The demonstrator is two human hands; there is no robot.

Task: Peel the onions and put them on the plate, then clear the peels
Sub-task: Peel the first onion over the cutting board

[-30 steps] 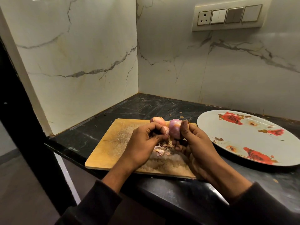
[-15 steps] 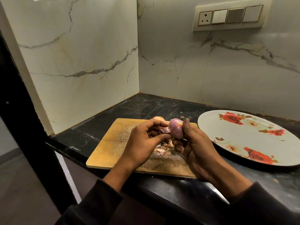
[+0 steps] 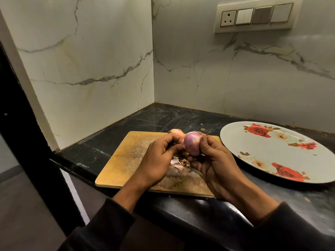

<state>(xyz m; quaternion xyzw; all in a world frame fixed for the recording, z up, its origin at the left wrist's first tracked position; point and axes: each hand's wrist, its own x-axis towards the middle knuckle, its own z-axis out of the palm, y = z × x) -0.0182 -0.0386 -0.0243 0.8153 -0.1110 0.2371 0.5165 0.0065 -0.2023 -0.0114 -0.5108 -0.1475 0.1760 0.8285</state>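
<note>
My right hand holds a small purple onion above the wooden cutting board, thumb on its right side. Fingers of my left hand are curled against the onion's left side, pinching at its skin. A second onion, orange-skinned, lies on the board's far edge behind my left hand, partly hidden. Loose peels are piled on the board under my hands. The white plate with red roses sits to the right with nothing on it.
The board and plate rest on a black stone counter in a corner of white marble walls. A switch panel is on the back wall. The counter's front edge runs just below the board.
My hands have lifted the purple onion slightly and turned it, so more of its smooth peeled surface shows. My left fingers shifted along its left side.
</note>
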